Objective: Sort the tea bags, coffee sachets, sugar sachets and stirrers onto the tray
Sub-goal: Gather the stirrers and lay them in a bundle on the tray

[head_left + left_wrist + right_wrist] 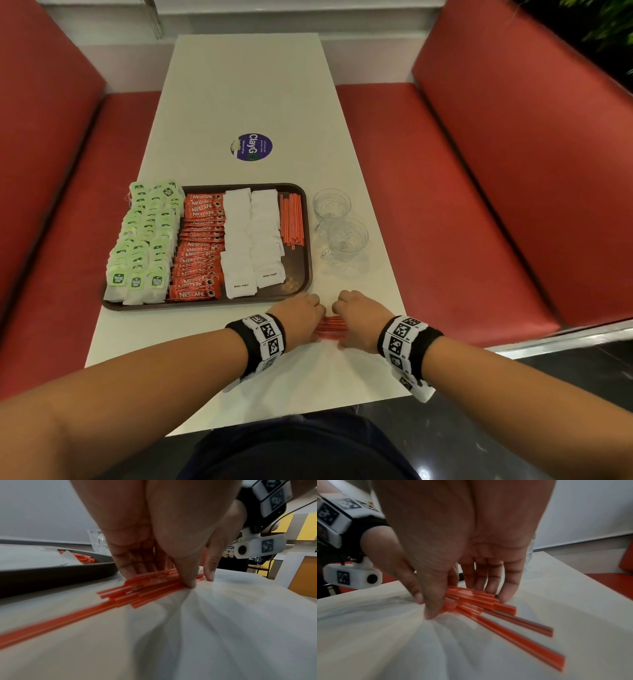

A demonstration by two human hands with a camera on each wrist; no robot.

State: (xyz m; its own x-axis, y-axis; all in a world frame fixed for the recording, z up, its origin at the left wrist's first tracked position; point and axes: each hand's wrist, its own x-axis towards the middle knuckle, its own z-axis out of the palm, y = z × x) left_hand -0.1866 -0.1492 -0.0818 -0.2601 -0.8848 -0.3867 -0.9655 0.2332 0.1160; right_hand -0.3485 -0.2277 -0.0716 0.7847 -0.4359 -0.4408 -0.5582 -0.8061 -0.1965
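Gathering loose stirrers (329,328) near the tabletop's near edge, left hand (301,317) and right hand (359,317) pinch them between thumb and fingers. Tray (301,274) already holds sorted tea bags (144,240), coffee (200,246), sugar (251,236); this bundle looks last.

White table (239,85) between red padded benches (479,171)

The red coffee sachets (200,246) on the tray (301,274) read "NESCAFE". Just right of them on the tray, the nearest white sugar sachets (253,240) read "White Sugar". Beyond the tray, a round purple sticker (251,147) on the worktop (239,85) reads "ClayGo"; its smaller print is illegible.
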